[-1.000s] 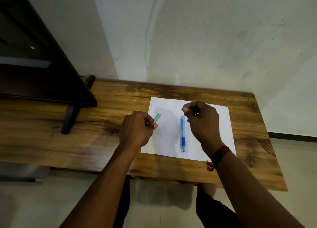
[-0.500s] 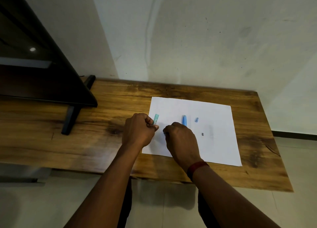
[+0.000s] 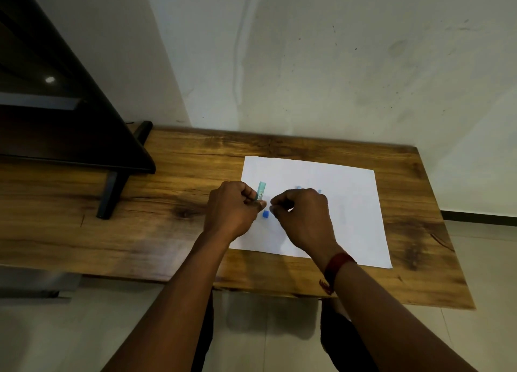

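Observation:
A white paper sheet lies on the wooden table. My left hand grips a short teal pen tube that sticks up from its fingers over the sheet's left edge. My right hand is curled beside it, fingertips almost touching the left hand, and pinches a small blue pen piece just above the paper. Past the right knuckles the tip of the blue pen body and another small blue part show on the sheet; the rest of them is hidden.
A dark screen on a black stand foot takes up the table's left back. A pale wall rises behind the table. The table's front edge is close to my body, with tiled floor to the right.
My right hand left the pen's far end, dropped to the sheet near the left hand, and now holds a small blue piece next to the teal tube. The left hand stayed put.

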`<action>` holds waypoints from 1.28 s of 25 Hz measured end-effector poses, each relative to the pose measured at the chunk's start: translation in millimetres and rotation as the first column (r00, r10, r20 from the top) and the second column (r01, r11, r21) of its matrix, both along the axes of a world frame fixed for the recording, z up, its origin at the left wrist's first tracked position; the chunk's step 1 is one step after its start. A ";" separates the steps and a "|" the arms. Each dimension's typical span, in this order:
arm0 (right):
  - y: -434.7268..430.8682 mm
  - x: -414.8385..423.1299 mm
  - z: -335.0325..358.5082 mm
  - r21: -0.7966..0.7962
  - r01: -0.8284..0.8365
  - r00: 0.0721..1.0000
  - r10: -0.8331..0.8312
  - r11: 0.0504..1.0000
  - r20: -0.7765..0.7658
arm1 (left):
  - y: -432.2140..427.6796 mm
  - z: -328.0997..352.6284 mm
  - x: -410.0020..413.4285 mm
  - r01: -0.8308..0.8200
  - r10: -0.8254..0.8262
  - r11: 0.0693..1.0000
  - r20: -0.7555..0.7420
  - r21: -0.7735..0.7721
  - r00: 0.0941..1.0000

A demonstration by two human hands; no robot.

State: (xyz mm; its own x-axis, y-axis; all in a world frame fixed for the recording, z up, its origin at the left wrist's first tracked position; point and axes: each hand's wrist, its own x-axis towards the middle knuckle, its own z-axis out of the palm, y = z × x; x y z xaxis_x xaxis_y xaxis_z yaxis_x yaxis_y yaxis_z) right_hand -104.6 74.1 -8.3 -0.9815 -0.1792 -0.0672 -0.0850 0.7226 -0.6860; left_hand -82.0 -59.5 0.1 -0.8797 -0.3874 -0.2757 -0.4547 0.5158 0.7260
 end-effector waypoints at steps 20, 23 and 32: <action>23.7 13.9 11.0 -0.139 0.144 0.976 -0.117 0.980 0.183 | 25.9 21.7 1.7 -0.006 -0.013 0.951 0.061 0.309 0.998; 23.1 15.0 6.0 -0.098 0.198 0.959 -0.171 0.975 0.228 | 20.8 17.1 -0.1 -0.065 0.050 0.972 0.075 0.227 0.996; 13.8 4.9 -1.4 0.014 0.264 0.941 -0.261 0.964 0.217 | 4.7 -7.6 -10.8 -0.234 0.227 0.971 0.123 0.049 0.966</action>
